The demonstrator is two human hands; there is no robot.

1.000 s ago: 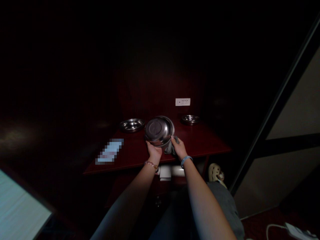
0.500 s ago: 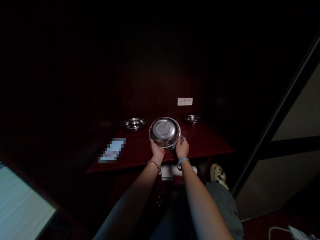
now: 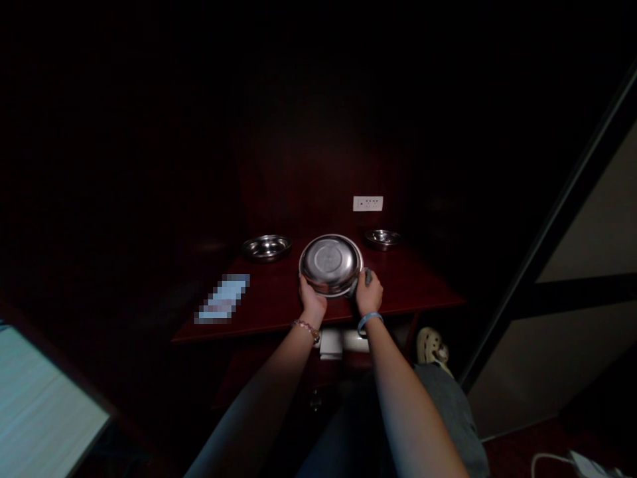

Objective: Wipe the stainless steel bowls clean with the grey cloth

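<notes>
A shiny metal bowl (image 3: 332,260) is tilted up above the dark red shelf, its underside facing me. My left hand (image 3: 312,299) is closed on its lower left rim. At the lower right rim, my right hand (image 3: 369,294) is closed around a dark grey cloth (image 3: 367,277), pressed against the bowl's edge. Part of the cloth is hidden behind the fingers and the bowl. A second metal bowl (image 3: 267,247) stands on the shelf at the back left, and a smaller-looking metal bowl (image 3: 382,239) stands at the back right.
The dark red shelf (image 3: 418,285) ends in a front edge below my hands. A blurred-out pale rectangle (image 3: 223,299) lies at its left. White items (image 3: 331,344) sit underneath. A socket panel (image 3: 368,203) is on the back wall, and a cream clog (image 3: 430,346) is at lower right.
My right hand has moved slightly right and down along the bowl's rim with the cloth. The bowl has shifted a little to the right; my left hand keeps its hold.
</notes>
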